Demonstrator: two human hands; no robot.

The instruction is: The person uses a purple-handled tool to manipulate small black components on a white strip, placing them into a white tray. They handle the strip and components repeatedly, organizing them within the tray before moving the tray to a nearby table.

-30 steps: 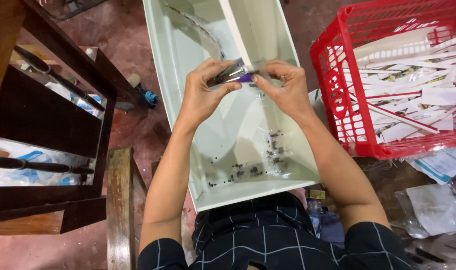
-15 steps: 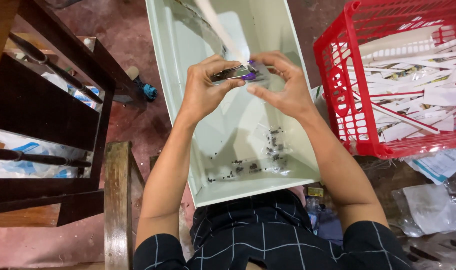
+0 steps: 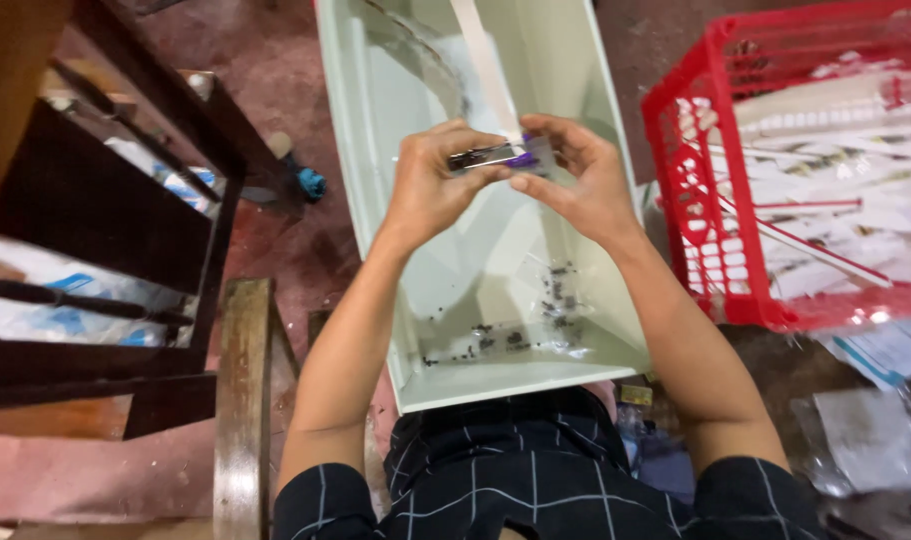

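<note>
the left hand [image 3: 430, 190] and right hand [image 3: 585, 185] stay closed on the small dark metal piece with purple tip [image 3: 495, 157], now slightly nearer over the pale green plastic tray [image 3: 375, 150].

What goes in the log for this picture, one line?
left hand: holds small clear packet | right hand: holds it too | below: pale green tub | beside: red basket

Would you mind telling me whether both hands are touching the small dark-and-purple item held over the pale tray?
Touching. The head view shows the left hand pinching the item at its dark end and the right hand gripping its purple end.
</note>
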